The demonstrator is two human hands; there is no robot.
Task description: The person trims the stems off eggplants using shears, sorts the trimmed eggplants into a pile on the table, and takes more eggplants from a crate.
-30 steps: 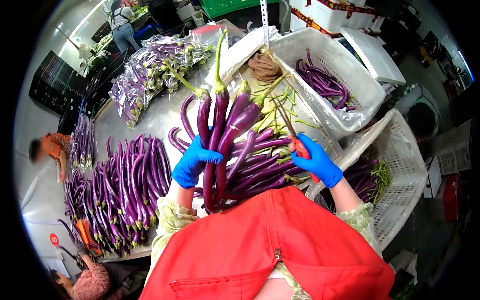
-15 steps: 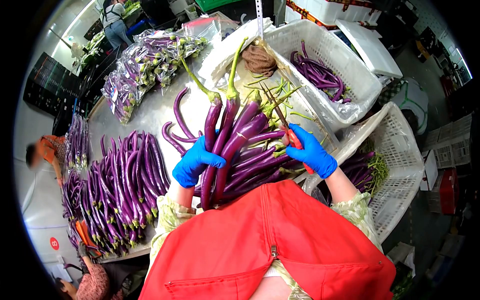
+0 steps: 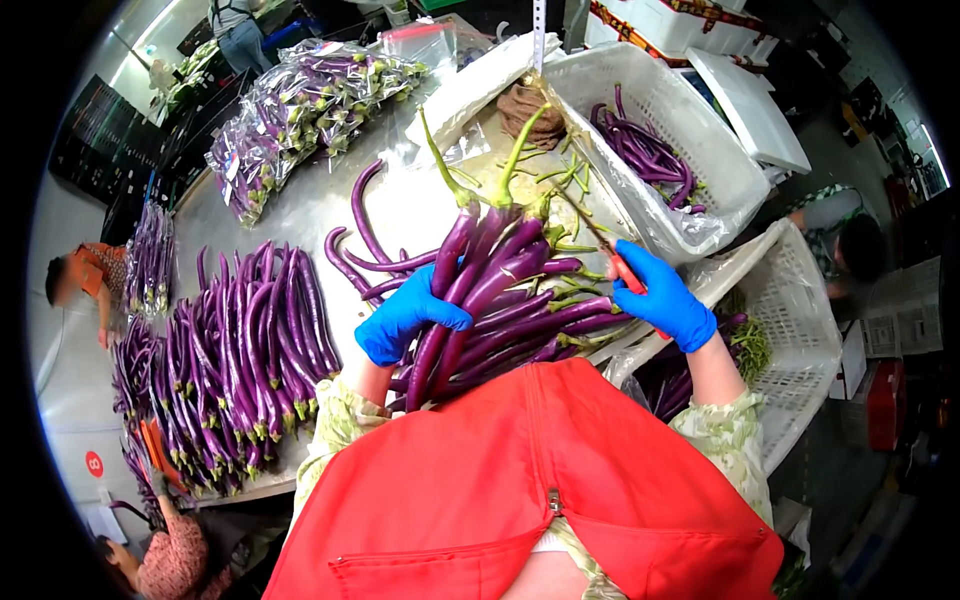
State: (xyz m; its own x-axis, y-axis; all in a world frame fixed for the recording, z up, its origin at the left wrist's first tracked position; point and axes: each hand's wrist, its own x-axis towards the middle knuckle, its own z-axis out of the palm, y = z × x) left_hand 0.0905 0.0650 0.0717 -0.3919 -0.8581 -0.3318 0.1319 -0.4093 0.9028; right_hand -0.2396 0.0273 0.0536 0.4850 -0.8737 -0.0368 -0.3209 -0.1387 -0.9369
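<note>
My left hand [image 3: 415, 316], in a blue glove, is wrapped round several long purple eggplants [image 3: 496, 265]. Their green stems point away from me, and two of these stems are much longer than the others. Red-handled scissors [image 3: 626, 274] are in my gloved right hand [image 3: 668, 298], with the dark blades pointing up and left, to the right of the bunch. More loose eggplants [image 3: 505, 325] lie beneath and beside the held ones. Cut green stem pieces [image 3: 578, 178] are scattered on the metal table [image 3: 310, 215] beyond the scissors.
Rows of eggplants [image 3: 255, 350] cover the table's left side, with bagged eggplants [image 3: 300, 120] at the back. A lined white crate [image 3: 715, 225] holds more eggplants; another white basket [image 3: 800, 340] stands at right. A brown cloth [image 3: 530, 115] lies behind. Other people work at left.
My right hand has drawn the scissors right, away from the stems, and the spread blades now look closed together. The held eggplants have shifted slightly right and toward me.
</note>
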